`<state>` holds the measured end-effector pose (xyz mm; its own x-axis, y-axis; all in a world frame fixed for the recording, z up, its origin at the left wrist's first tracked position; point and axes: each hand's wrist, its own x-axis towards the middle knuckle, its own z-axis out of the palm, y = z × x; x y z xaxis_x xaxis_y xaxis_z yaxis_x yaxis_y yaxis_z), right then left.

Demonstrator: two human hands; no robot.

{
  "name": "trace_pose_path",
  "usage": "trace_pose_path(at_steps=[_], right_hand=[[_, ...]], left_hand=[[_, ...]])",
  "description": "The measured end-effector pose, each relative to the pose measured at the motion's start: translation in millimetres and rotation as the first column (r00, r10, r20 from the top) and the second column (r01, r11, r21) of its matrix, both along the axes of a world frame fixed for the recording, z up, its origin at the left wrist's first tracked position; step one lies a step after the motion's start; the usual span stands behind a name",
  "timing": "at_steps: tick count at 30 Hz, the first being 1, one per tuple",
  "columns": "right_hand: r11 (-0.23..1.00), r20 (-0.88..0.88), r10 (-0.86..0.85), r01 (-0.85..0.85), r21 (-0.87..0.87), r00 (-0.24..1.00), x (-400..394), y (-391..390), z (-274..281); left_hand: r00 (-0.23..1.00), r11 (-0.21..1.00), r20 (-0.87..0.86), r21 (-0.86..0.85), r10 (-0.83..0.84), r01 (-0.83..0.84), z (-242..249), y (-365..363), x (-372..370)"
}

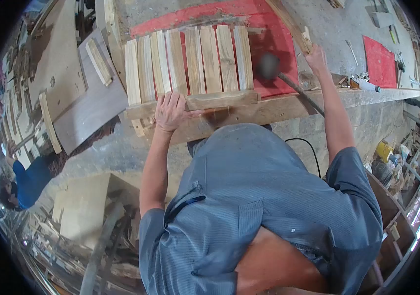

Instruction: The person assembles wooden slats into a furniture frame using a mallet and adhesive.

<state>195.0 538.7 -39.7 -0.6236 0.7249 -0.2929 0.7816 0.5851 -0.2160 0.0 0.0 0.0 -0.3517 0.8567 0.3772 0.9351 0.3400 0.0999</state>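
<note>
Shirt: blue-grey short-sleeved shirt (264,196) filled the lower middle of the view, nearest the camera; both bare arms reached up from it toward the bench.
Left hand: left hand (170,110) lay palm down, fingers spread, pressing on the near end of the slat panel; it was flat on the wood, closed around nothing.
Slat panel: slat panel (190,61) of pale upright wooden slats set side by side, with narrow gaps between them, lay on the bench straight ahead of the person.
Cross rail: cross rail (222,100) ran along the near ends of the slats, just right of the left hand and touching them.
Right hand: right hand (316,58) was raised at the far right of the bench, fingers wrapped around the lower end of a wooden strip (292,24) that slanted up and away.
Mallet: dark mallet (269,65), blurred, stood just right of the panel, its handle slanting down to the right; whether any hand held it could not be told.
Bench: workbench (288,105) carried a red mat (274,29) under the panel.
Surroundings: second red sheet (379,61) lay well to the right; a person in a blue top (30,179) was at the far left, apart from the work.
</note>
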Motion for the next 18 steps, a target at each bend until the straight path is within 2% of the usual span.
trace_pose_path(at_steps=[2, 3, 4, 5, 7, 8, 9, 10, 11, 13, 15, 18], right_hand=[[0.973, -0.168, 0.204, -0.18, 0.147, 0.964, -9.1, -30.9, -12.6], [0.969, -0.084, 0.248, -0.248, 0.006, 0.965, 56.8, -1.8, 15.9], [0.945, -0.102, 0.29, -0.301, -0.127, 0.952, 68.0, -0.2, 37.0], [0.939, -0.123, 0.3, -0.316, -0.137, 0.946, 67.5, -8.2, 26.6], [0.724, -0.304, 0.646, -0.688, -0.048, 0.7, 80.1, -29.0, 14.5], [0.717, -0.312, 0.649, -0.695, -0.055, 0.694, 76.3, -30.6, 15.0], [0.772, -0.123, 0.518, -0.525, -0.36, 0.847, 60.3, -32.9, 32.2], [0.765, 0.122, 0.4, -0.257, -0.59, 0.909, 49.9, -33.0, 41.2], [0.763, 0.126, 0.407, -0.26, -0.592, 0.905, 52.3, -30.4, 35.7], [0.7, 0.092, 0.585, -0.444, -0.56, 0.806, 63.3, -34.7, 25.8], [0.689, 0.075, 0.595, -0.46, -0.561, 0.8, 69.2, -35.0, 33.4], [0.693, -0.17, 0.544, -0.554, -0.462, 0.822, 81.8, -27.7, 36.0]], left_hand=[[0.997, 1.0, -0.074, -0.02, 0.017, -0.018, 10.4, -18.6, -13.2], [0.999, 0.999, 0.028, 0.009, 0.031, -0.032, -16.8, 22.0, 39.4], [0.998, 0.998, 0.048, 0.039, 0.048, -0.049, -27.7, 38.9, 46.0], [0.997, 0.998, 0.045, 0.034, 0.06, -0.062, -32.3, 38.4, 41.7], [0.993, 0.997, 0.097, -0.004, 0.074, -0.074, -42.1, 35.5, 45.8], [0.987, 0.997, 0.136, -0.023, 0.081, -0.078, -46.6, 34.2, 45.0], [0.986, 0.996, 0.136, -0.025, 0.092, -0.089, -50.2, 36.0, 45.3], [0.987, 0.995, 0.129, -0.041, 0.1, -0.095, -53.0, 38.2, 44.7], [0.986, 0.993, 0.128, -0.056, 0.107, -0.101, -55.9, 40.5, 45.6], [0.978, 0.992, 0.172, -0.076, 0.117, -0.105, -60.6, 40.3, 47.1], [0.968, 0.989, 0.211, -0.088, 0.135, -0.119, -64.8, 44.0, 43.9], [0.935, 0.979, 0.311, -0.162, 0.168, -0.122, -65.4, 42.1, 48.2]])
